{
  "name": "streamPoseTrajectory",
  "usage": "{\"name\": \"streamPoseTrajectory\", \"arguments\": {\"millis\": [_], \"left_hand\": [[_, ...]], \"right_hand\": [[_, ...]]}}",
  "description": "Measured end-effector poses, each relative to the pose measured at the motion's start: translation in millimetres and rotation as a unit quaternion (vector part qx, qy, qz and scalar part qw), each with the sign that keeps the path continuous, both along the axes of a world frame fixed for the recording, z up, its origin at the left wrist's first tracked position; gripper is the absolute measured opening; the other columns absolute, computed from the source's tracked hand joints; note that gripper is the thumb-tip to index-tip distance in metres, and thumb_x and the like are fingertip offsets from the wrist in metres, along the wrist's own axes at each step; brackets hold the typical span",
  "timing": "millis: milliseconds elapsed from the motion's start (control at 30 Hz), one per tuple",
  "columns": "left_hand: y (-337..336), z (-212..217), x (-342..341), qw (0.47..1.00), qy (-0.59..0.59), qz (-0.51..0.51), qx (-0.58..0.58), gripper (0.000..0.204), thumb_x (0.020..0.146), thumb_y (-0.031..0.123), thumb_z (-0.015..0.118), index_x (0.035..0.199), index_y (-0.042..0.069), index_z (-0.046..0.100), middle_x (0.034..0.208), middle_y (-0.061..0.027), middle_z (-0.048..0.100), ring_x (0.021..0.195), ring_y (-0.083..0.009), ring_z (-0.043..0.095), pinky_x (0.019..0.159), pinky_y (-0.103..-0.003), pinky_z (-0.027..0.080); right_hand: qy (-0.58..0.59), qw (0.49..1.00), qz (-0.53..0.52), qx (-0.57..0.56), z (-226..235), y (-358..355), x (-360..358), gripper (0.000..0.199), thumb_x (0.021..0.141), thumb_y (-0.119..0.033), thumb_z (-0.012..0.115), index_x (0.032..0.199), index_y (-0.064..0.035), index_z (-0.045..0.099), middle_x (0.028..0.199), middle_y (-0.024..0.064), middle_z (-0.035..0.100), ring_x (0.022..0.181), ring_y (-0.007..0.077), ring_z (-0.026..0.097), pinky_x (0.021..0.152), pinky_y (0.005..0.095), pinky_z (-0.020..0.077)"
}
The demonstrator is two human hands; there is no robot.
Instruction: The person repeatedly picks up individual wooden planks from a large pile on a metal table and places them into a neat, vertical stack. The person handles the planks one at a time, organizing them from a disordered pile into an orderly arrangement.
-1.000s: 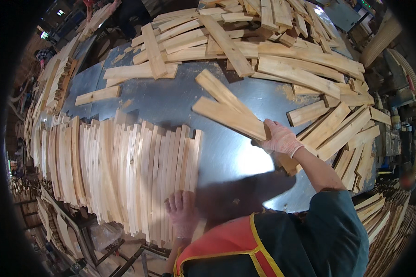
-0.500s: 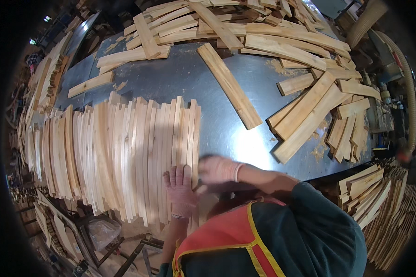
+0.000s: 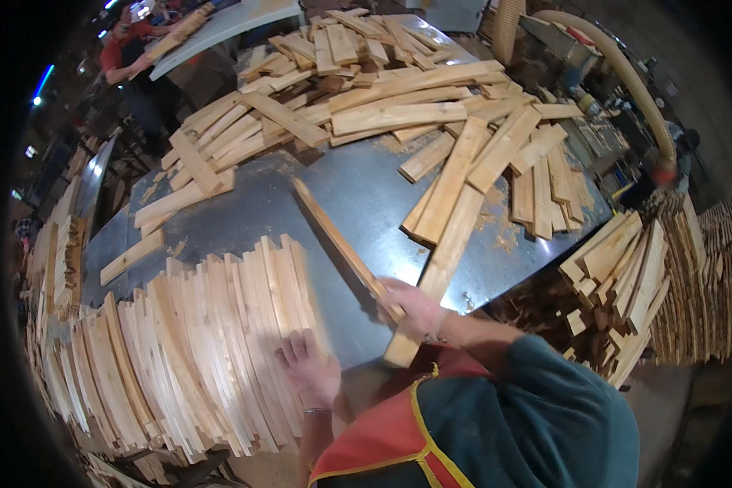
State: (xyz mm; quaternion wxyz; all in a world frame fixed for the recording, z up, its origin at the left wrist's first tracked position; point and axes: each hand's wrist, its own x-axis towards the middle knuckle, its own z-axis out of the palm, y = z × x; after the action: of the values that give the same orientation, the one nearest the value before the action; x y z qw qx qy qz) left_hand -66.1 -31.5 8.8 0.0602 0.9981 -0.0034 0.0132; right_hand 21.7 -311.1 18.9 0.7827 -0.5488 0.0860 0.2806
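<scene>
My gloved right hand (image 3: 413, 307) is closed around the near end of a narrow wooden board (image 3: 339, 240), which is turned up on its edge and slants away to the far left. A second, wider board (image 3: 454, 236) runs under that hand, its near end reaching the table's front edge; whether the hand grips it too, I cannot tell. My gloved left hand (image 3: 311, 370), fingers spread, rests against the right end of a long row of boards (image 3: 220, 325) standing side by side on edge.
Loose boards (image 3: 407, 102) lie heaped along the far side of the metal table (image 3: 260, 195). More stacked boards (image 3: 618, 268) stand off the right edge. A ribbed hose (image 3: 626, 69) hangs at the far right. Another person (image 3: 130, 57) holds a board at the far left.
The narrow board lay flat; my right hand has moved from beside the row to grasp it and tip it on edge. The wider board's end sits nearer me. The view has shifted.
</scene>
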Motion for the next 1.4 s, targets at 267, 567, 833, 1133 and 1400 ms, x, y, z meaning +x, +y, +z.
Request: {"name": "streamPoseTrajectory", "arguments": {"millis": [267, 567, 833, 1133, 1400], "left_hand": [[1, 1, 0, 0.999, 0.012, 0.001, 0.030, 0.089, 0.079, 0.046, 0.080, 0.154, 0.007, 0.050, 0.158, -0.0168, 0.045, 0.150, -0.0397, 0.037, 0.129, -0.060, 0.020], [-2, 7, 1, 0.999, -0.040, 0.008, -0.024, 0.078, 0.070, 0.033, 0.083, 0.139, 0.009, 0.057, 0.144, -0.0162, 0.050, 0.141, -0.0411, 0.044, 0.123, -0.063, 0.030], [-8, 22, 8, 0.999, -0.039, -0.001, -0.027, 0.076, 0.071, 0.031, 0.080, 0.139, 0.008, 0.057, 0.142, -0.0165, 0.051, 0.138, -0.0411, 0.045, 0.122, -0.062, 0.031], [-9, 17, 4, 0.999, -0.030, 0.015, -0.018, 0.073, 0.079, 0.033, 0.079, 0.143, 0.007, 0.055, 0.141, -0.0148, 0.051, 0.142, -0.0398, 0.044, 0.126, -0.061, 0.030], [-5, 15, -3, 0.999, 0.029, 0.014, 0.000, 0.079, 0.087, 0.044, 0.076, 0.156, 0.011, 0.052, 0.158, -0.0194, 0.046, 0.152, -0.0402, 0.037, 0.131, -0.059, 0.019]], "right_hand": [[-0.567, 0.556, 0.059, -0.604, 98, -85, 178, 0.025, 0.106, -0.025, 0.064, 0.121, -0.0055, 0.068, 0.120, 0.0131, 0.068, 0.116, 0.0285, 0.065, 0.098, 0.0416, 0.0543], [-0.521, 0.418, 0.577, -0.469, 26, -83, 19, 0.094, 0.079, -0.040, 0.082, 0.161, -0.0183, 0.043, 0.163, 0.0151, 0.047, 0.153, 0.0380, 0.040, 0.120, 0.0603, 0.0346], [-0.610, 0.474, 0.470, -0.428, -44, -72, 27, 0.056, 0.078, -0.024, 0.072, 0.130, -0.0056, 0.063, 0.131, 0.0185, 0.062, 0.120, 0.0359, 0.060, 0.108, 0.0505, 0.0437], [-0.396, 0.526, 0.485, -0.576, 87, -123, 51, 0.068, 0.072, -0.047, 0.080, 0.125, -0.0059, 0.070, 0.118, 0.0205, 0.068, 0.111, 0.0371, 0.067, 0.097, 0.0466, 0.0513], [-0.140, 0.848, 0.274, -0.432, 74, -180, 20, 0.074, 0.080, -0.045, 0.084, 0.138, -0.0033, 0.066, 0.116, 0.0172, 0.070, 0.112, 0.0320, 0.067, 0.099, 0.0412, 0.0543]]}}
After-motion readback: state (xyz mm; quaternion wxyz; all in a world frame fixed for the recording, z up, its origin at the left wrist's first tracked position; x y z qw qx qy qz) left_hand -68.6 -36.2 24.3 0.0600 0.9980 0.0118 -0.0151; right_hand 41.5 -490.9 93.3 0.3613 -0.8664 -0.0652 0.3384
